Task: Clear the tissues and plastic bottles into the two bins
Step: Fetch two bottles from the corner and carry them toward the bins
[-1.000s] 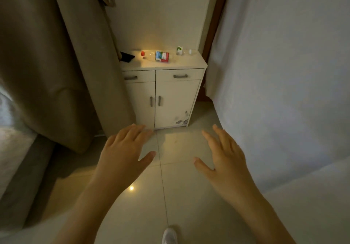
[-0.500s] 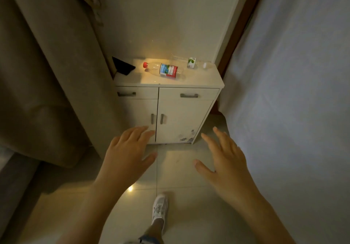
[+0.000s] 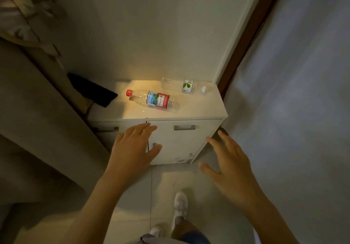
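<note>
- A beige curtain (image 3: 37,99) hangs down the left side, its edge reaching the left end of the cabinet.
- A black cloth (image 3: 91,89) lies on the back left corner of the tabletop (image 3: 204,109), partly tucked behind the curtain.
- The left hand (image 3: 132,149) hovers in front of the cabinet (image 3: 180,145), just below the tabletop edge, palm down, fingers straight and relaxed, holding nothing.
- The red-capped bottle (image 3: 153,100) lies on its side near the middle of the tabletop, cap pointing left, with a blue, white and red label; it looks clear and empty.
- The green-label bottle (image 3: 187,86) lies on its side behind it, near the back right corner by the wall, its white cap pointing right; the two bottles are close but apart.
- Two drawer handles (image 3: 184,127) sit under the tabletop edge; the left hand partly covers the door handles below.
- A white shoe (image 3: 180,204) stands on the tiled floor (image 3: 162,183) between the two forearms.
- The right hand (image 3: 231,160) hovers beside the cabinet's right front corner, palm down, fingers spread and loose, holding nothing.
- A brown door frame (image 3: 250,35) runs up the right of the wall, with a pale sheet-like surface (image 3: 303,92) filling the far right.
</note>
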The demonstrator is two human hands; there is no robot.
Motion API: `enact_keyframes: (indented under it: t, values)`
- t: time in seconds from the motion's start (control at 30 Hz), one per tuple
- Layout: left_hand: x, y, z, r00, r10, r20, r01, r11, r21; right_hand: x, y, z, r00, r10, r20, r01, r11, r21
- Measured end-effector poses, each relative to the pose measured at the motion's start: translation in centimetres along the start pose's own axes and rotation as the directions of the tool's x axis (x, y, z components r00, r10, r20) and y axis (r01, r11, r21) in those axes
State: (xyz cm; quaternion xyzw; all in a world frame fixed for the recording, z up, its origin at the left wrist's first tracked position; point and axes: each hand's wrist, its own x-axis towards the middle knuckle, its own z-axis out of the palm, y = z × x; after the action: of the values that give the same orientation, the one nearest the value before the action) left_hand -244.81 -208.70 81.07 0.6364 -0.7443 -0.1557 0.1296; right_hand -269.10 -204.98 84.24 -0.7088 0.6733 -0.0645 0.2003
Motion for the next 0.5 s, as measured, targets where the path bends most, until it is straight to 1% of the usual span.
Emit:
enact_keyframes:
  t: [0.07, 0.17, 0.23, 0.3, 0.33, 0.37, 0.4, 0.47, 0.5]
  values:
    - [3.3, -0.2, 0.8, 0.998, -0.065, 0.013, 0.065, 0.998, -0.005, 4.2, 1.0, -0.1, 0.999, -0.025, 0.041, 0.026, 1.000, -0.018]
    - [8.8, -0.4, 2.0, 0.984, -0.175, 0.044, 0.174, 0.984, 0.031, 11.4, 2.1, -0.3, 0.989, -0.096, 0.111, 0.104, 0.992, -0.070]
    - [12.5, -0.7, 2.9, 0.969, -0.242, 0.037, 0.241, 0.969, 0.047, 16.4, 2.2, -0.7, 0.976, -0.147, 0.158, 0.162, 0.983, -0.085]
    - [15.8, -1.0, 4.0, 0.938, -0.346, 0.008, 0.346, 0.938, -0.002, 21.1, 2.2, -1.0, 0.958, -0.203, 0.203, 0.227, 0.968, -0.107]
    - [17.3, -1.2, 4.7, 0.903, -0.430, -0.018, 0.427, 0.901, -0.079, 23.2, 2.2, -1.0, 0.948, -0.231, 0.220, 0.260, 0.959, -0.112]
    - [18.8, -1.5, 5.5, 0.847, -0.531, -0.028, 0.518, 0.835, -0.183, 25.2, 2.3, -1.0, 0.938, -0.258, 0.232, 0.289, 0.951, -0.111]
    - [20.2, -1.8, 6.3, 0.777, -0.629, -0.022, 0.597, 0.747, -0.292, 27.1, 2.3, -0.9, 0.928, -0.283, 0.243, 0.316, 0.943, -0.108]
    - [22.8, -2.4, 8.3, 0.642, -0.766, 0.035, 0.693, 0.560, -0.454, 30.4, 2.4, -0.5, 0.906, -0.327, 0.269, 0.366, 0.925, -0.107]
    - [24.0, -2.7, 9.2, 0.594, -0.803, 0.058, 0.716, 0.494, -0.494, 32.0, 2.5, -0.2, 0.896, -0.341, 0.285, 0.384, 0.917, -0.109]
